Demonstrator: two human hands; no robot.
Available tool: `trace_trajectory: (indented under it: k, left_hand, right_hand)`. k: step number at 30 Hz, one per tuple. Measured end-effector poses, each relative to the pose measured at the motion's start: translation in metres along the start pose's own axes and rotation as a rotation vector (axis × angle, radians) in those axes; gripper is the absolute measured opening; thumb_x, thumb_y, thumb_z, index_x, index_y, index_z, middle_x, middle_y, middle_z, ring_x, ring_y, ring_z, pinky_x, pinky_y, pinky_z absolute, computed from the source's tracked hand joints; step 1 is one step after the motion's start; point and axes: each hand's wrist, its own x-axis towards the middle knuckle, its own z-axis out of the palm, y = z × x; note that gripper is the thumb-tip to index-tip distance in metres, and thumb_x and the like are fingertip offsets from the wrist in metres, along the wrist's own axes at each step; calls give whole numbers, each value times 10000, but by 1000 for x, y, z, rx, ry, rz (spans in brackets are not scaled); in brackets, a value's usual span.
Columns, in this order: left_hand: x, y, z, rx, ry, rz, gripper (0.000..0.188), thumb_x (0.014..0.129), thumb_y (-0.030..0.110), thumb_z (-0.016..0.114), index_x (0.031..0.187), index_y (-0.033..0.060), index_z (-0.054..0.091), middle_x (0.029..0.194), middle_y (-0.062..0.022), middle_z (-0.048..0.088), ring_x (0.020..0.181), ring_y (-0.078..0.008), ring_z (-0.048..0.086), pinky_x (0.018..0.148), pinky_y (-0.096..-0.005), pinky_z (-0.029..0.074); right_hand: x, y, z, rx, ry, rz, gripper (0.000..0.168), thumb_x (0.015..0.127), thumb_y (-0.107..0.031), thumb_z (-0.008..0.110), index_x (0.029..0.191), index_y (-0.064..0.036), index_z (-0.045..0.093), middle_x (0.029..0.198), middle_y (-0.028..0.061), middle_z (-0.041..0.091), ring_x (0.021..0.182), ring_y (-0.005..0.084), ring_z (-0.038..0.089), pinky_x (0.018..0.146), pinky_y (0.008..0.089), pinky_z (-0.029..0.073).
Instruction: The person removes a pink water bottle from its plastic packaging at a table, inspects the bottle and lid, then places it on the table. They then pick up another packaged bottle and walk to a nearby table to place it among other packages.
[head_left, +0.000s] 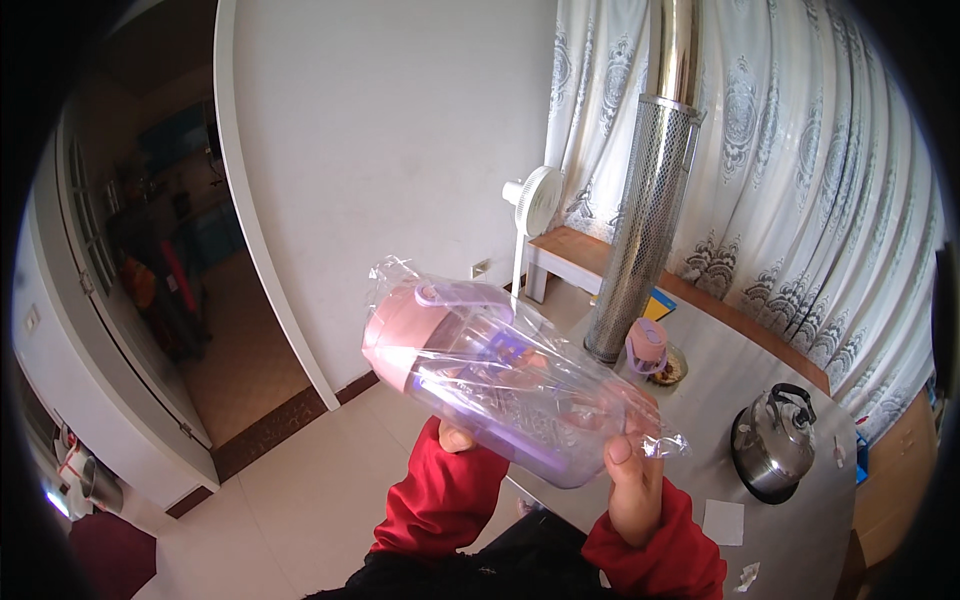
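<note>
A clear plastic bottle (517, 405) with a pink lid and a lilac carry loop lies tilted across both hands, wrapped in a transparent plastic bag (555, 345). My left hand (455, 436) holds it from below near the lid end; most of its fingers are behind the bottle. At the base end, my right hand (634, 472) grips the bottle, thumb in front and fingers partly hidden by the film. The lid points to the upper left. Both arms wear red sleeves.
On the grey table (690, 450) stand a steel kettle (776, 442), a second pink lid (646, 343) with a lilac loop, a small bowl (671, 367) and a paper piece (724, 523). A mesh-guarded metal flue (641, 232) rises behind. A white fan (538, 201) stands by the wall.
</note>
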Motion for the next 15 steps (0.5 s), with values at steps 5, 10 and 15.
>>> trace_trajectory:
  k: [5, 10, 15]
  left_hand:
    - [22, 20, 53, 58, 472, -174, 909, 596, 342, 780, 1309, 15, 321, 1272, -213, 432, 1151, -411, 450, 990, -490, 331]
    - [37, 29, 67, 247, 481, -305, 811, 669, 287, 763, 1292, -5, 334, 1183, -160, 513, 1106, -291, 500, 934, -398, 383]
    - [48, 33, 70, 392, 436, -444, 906, 695, 396, 760, 1339, -7, 266, 1254, -122, 457, 1151, -228, 450, 949, -387, 361]
  right_hand:
    - [6, 4, -12, 52, 25, 116, 740, 798, -457, 631, 1278, 11, 319, 1190, 108, 440, 1038, 194, 487, 878, 310, 385]
    - [11, 10, -6, -75, 31, -52, 759, 786, -473, 633, 1286, 2, 316, 1220, 137, 421, 1108, 232, 452, 946, 349, 359]
    - [15, 21, -29, 80, 81, 129, 735, 797, -488, 571, 1284, 2, 319, 1217, 169, 438, 1095, 287, 479, 925, 389, 391]
